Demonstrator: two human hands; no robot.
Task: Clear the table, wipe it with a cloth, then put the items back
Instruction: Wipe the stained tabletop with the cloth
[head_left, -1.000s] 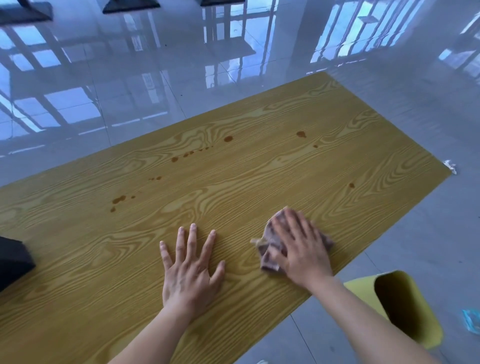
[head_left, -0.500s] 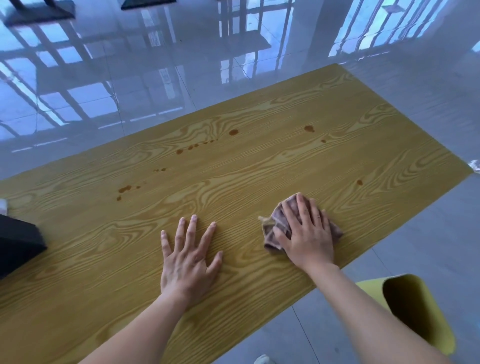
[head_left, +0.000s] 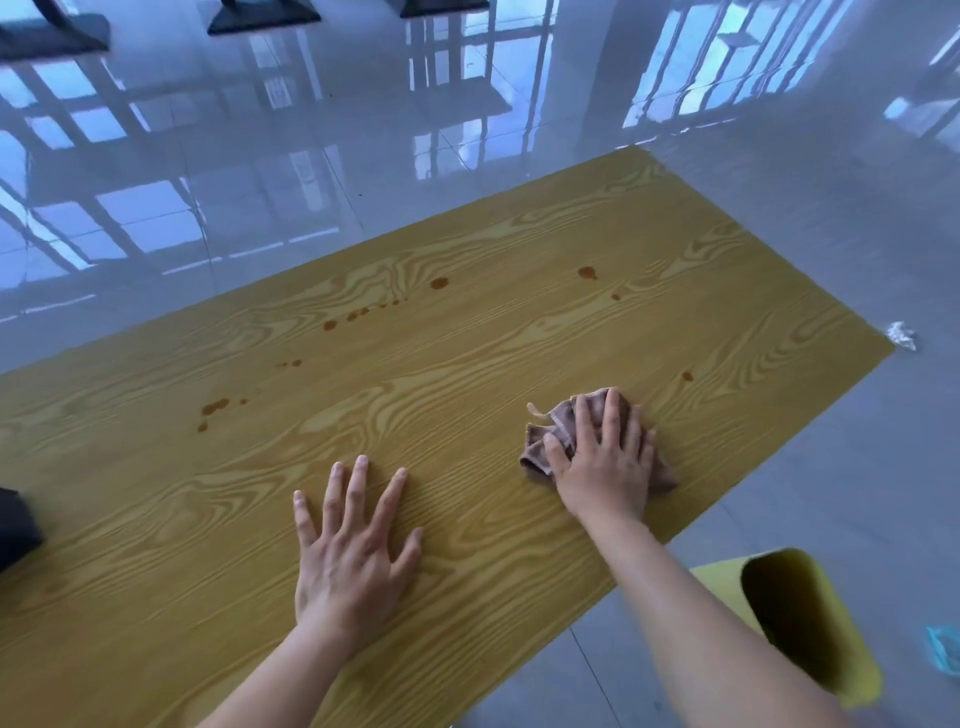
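While my left hand lies flat, fingers spread, on the wooden table, my right hand presses the crumpled brownish cloth down near its front edge, fingers straight; brown stains dot the far side.

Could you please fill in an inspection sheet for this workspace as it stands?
Surface: wood-grain table, brown stains scattered beyond the hands.
Job's things: pinkish cloth, bunched near the right front edge.
Clutter: dark object at the left edge, cropped.
Grippers: left hand flat on the table; right hand presses the cloth.
Cables: nothing seen.
Surroundings: glossy tiled floor, yellow bin beside the table, white scrap and blue scrap on the floor.
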